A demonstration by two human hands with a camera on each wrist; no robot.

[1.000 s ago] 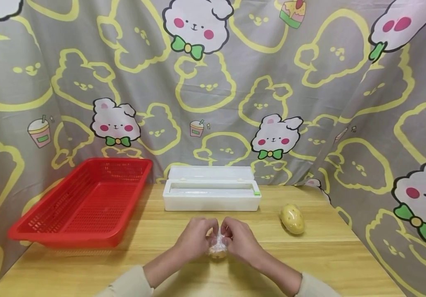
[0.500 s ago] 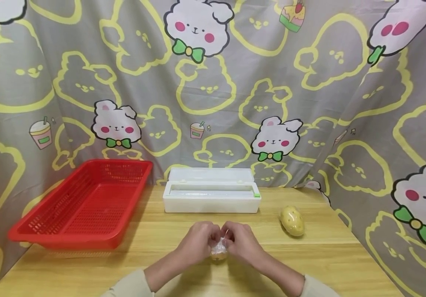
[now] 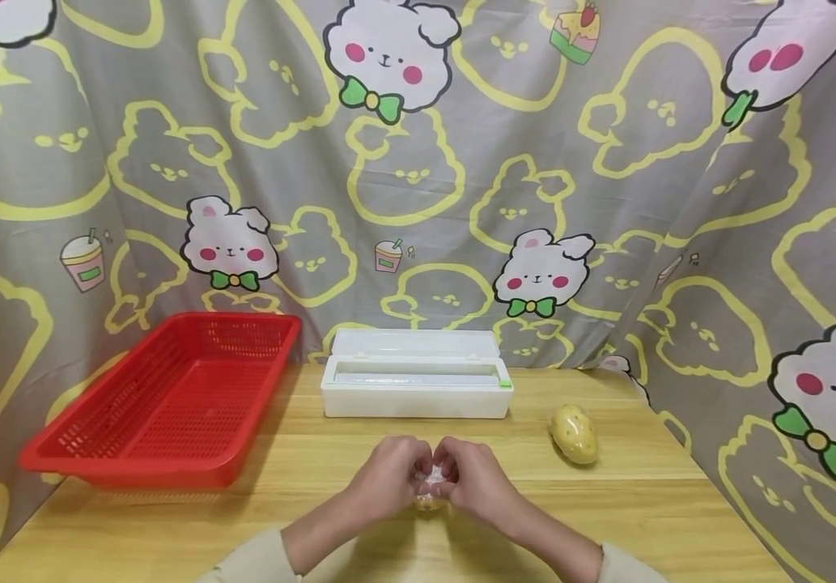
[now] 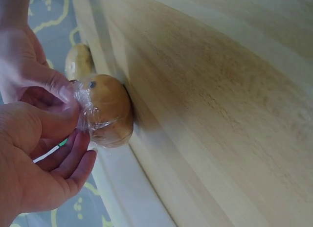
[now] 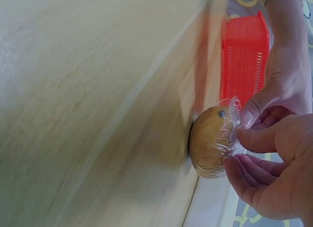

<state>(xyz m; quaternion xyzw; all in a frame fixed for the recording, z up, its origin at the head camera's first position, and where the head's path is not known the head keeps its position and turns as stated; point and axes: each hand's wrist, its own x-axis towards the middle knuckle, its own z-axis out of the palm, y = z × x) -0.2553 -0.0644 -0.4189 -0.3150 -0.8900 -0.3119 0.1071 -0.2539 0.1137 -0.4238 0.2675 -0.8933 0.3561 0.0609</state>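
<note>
A yellow-brown potato (image 4: 115,107) sits on the wooden table in front of the person, with clear plastic wrap (image 5: 229,134) bunched over its top. My left hand (image 3: 387,478) pinches the gathered wrap from the left, thumb and fingertips right at the potato. From the other side my right hand (image 3: 477,479) pinches the same wrap, its thumb lying across the top. In the head view the fingers cover most of this potato, and only its lower front shows. A second potato (image 3: 574,435), shiny as if wrapped, lies apart to the right.
Behind the hands stands a white wrap dispenser box (image 3: 418,402), lid raised and a roll of film inside. A red plastic basket (image 3: 228,470) stands at the left of the table (image 3: 643,518). A patterned grey curtain (image 3: 418,202) hangs around the back and sides.
Both hands stay at the potato and draw slightly closer together. The right thumb has come across the wrap, so less of the bunched film shows between the hands. The view has tilted a little.
</note>
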